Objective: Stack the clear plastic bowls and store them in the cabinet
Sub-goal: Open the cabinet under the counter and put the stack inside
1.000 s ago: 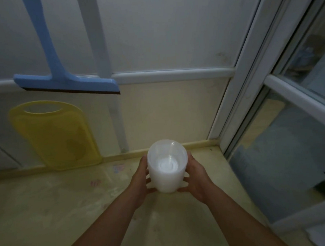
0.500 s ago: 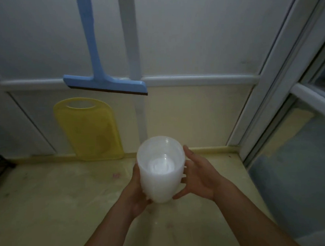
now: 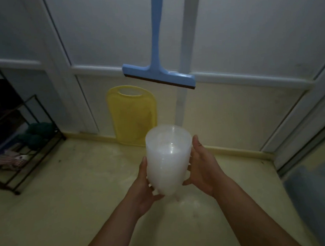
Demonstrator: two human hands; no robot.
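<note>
Both hands, left hand [image 3: 145,188] and right hand [image 3: 202,164], clasp the nested stack of bowls [image 3: 167,158], now lifted and swung leftward; stacking looks done, the cabinet unseen.

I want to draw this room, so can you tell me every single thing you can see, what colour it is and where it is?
stack of bowls: one nested stack, clear whitish plastic, held up in the middle, above the floor.
squeegee: one, light blue with a dark blade edge, hanging on the wall above the stack.
cutting board: one, yellow, standing on the floor and leaning on the wall, behind the stack.
wire rack: one, black, at the left edge; what lies on it is too dark to name.
floor: pale yellow, underneath everything.
wall panels: white-grey, behind.
left hand: one, holding the stack's left side.
right hand: one, holding the stack's right side.
</note>
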